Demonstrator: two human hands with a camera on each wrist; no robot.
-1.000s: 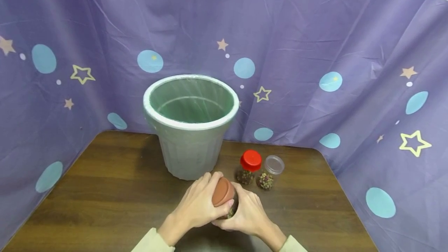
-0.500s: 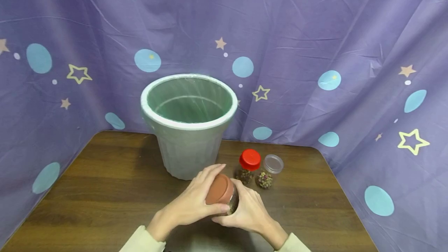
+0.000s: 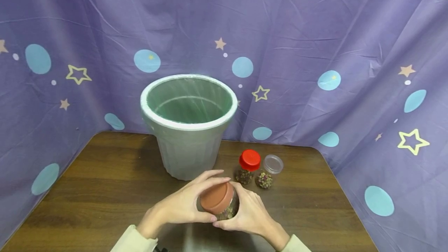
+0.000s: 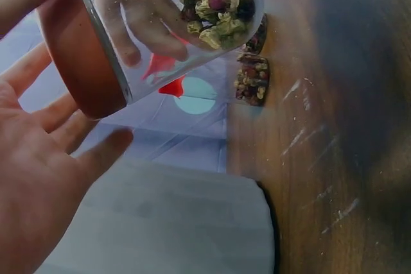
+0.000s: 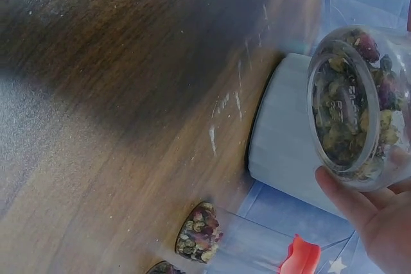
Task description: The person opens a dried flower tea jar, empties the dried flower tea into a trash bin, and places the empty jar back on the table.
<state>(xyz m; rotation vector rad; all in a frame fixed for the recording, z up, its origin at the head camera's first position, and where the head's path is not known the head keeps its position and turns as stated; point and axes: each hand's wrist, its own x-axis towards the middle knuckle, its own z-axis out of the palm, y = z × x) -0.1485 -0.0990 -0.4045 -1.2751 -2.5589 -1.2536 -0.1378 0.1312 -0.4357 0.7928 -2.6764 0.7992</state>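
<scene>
In the head view a clear plastic jar point(image 3: 229, 209) with a terracotta-brown lid point(image 3: 215, 197) is tilted above the table, its lid toward the left. Dried flower buds point(image 4: 221, 1) fill its lower part in the left wrist view. My right hand point(image 3: 250, 211) grips the jar's body from the right. Around the lid my left hand point(image 3: 185, 201) spreads its fingers loosely, thumb at the near edge and fingertips over the far side. The left wrist view has those fingers mostly straight, with a gap between palm and lid. The jar's base point(image 5: 343, 110) faces the right wrist camera.
A large pale green-grey bucket point(image 3: 189, 147) stands at the back of the wooden table point(image 3: 105, 189). To its right stand a red-lidded jar point(image 3: 250, 160) and a clear-lidded jar point(image 3: 273, 164), both holding dried flowers. A purple patterned curtain point(image 3: 297, 30) hangs behind.
The left hand has shifted left and loosened from gripping the lid, its fingers straightening. The jar has tipped slightly leftward, showing more of its lid top. The right hand keeps its grip.
</scene>
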